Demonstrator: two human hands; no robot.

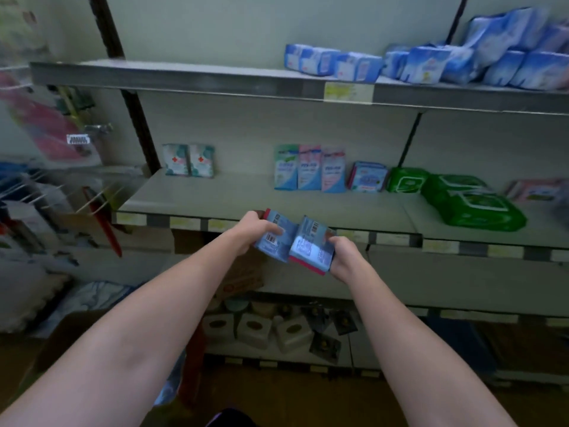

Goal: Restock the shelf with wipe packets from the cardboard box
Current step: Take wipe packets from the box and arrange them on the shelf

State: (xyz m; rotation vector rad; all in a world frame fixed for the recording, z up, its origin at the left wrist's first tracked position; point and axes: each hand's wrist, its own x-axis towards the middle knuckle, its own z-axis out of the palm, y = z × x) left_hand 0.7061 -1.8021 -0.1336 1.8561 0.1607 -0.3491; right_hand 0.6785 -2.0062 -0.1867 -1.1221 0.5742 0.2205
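Note:
My left hand (250, 231) grips a blue wipe packet with a red edge (274, 237), barcode side up. My right hand (341, 254) holds a small stack of the same blue packets (311, 246), touching the left one. Both hands hover just in front of the middle shelf's front edge (197, 224). On that shelf stand three upright wipe packets (309, 167) in green, blue and pink, and two white-and-teal packets (188, 160) further left. A brown cardboard box (66, 337) sits low at the left, partly hidden by my left forearm.
Green lidded wipe packs (474, 201) and a blue-purple pack (368, 177) lie on the shelf's right part. Blue-white packs (431, 61) fill the upper shelf. White tubs (255, 329) sit on the bottom shelf. Hooks with hanging goods (46, 180) jut out at the left.

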